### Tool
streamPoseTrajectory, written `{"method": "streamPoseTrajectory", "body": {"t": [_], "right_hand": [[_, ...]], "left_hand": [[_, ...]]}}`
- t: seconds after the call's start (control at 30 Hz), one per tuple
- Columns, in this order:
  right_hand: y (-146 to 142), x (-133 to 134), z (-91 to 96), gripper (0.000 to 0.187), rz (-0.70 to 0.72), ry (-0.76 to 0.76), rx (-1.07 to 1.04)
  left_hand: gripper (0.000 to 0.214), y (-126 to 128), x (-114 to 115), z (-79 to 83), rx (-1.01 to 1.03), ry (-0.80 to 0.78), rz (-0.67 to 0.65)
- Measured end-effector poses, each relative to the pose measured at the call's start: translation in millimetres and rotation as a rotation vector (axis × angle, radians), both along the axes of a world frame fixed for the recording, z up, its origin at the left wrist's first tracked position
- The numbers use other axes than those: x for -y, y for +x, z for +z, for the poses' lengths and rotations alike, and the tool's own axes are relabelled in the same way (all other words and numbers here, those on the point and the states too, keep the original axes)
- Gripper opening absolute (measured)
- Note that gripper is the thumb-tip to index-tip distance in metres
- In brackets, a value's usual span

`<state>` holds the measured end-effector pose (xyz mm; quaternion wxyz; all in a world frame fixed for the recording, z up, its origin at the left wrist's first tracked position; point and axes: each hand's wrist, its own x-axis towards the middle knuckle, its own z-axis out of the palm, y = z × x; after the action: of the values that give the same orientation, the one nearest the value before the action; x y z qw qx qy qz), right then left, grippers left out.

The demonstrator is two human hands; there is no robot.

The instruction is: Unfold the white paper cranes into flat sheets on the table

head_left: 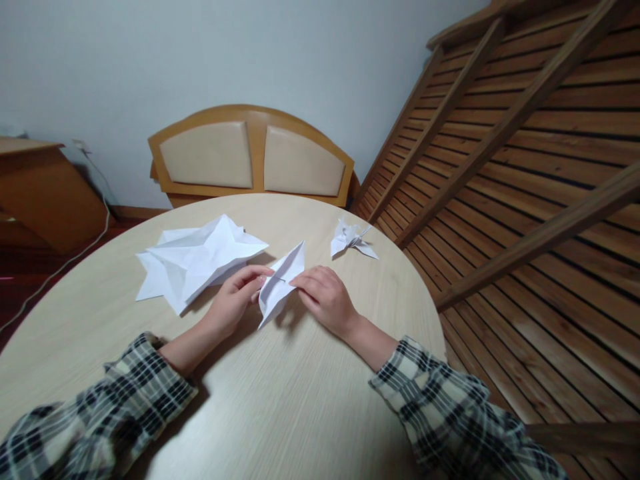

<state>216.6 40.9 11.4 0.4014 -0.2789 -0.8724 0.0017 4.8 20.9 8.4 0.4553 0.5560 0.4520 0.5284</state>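
Observation:
A folded white paper with pointed ends is held between my two hands, just above the table. My left hand pinches its left edge between thumb and fingers. On the opposite edge, my right hand grips with thumb and forefinger. The paper tilts, one tip pointing away to the upper right and the other down towards me. To the left lie large creased white paper pieces with star-like points, partly overlapping. A smaller folded paper flower with spread petals rests at the far right of the table.
All this is on a round, light wooden table. Behind it stands a wooden headboard with two cream panels, against a pale wall. A slatted wooden frame leans along the right. On the left are a wooden desk and a white cable.

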Motion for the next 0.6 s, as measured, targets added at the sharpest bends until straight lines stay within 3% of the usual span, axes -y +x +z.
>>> {"method": "streamPoseTrajectory", "body": {"t": [0.1, 0.23, 0.47, 0.6], "right_hand": [[-1, -2, 1.2, 0.014, -0.074, -0.036, -0.130], [-4, -1, 5.6, 0.008, -0.164, -0.160, -0.311], [-14, 5, 4.3, 0.008, -0.062, -0.417, -0.508], [-15, 8, 4.0, 0.005, -0.063, -0.390, -0.502]], "left_hand": [[0.022, 3, 1, 0.1, 0.089, -0.046, -0.082], [0.025, 4, 1, -1.5, -0.014, 0.081, -0.119], [0.009, 5, 4, 3.9, -0.366, 0.370, -0.034], [0.012, 8, 10, 6.0, -0.414, 0.395, -0.030]]}}
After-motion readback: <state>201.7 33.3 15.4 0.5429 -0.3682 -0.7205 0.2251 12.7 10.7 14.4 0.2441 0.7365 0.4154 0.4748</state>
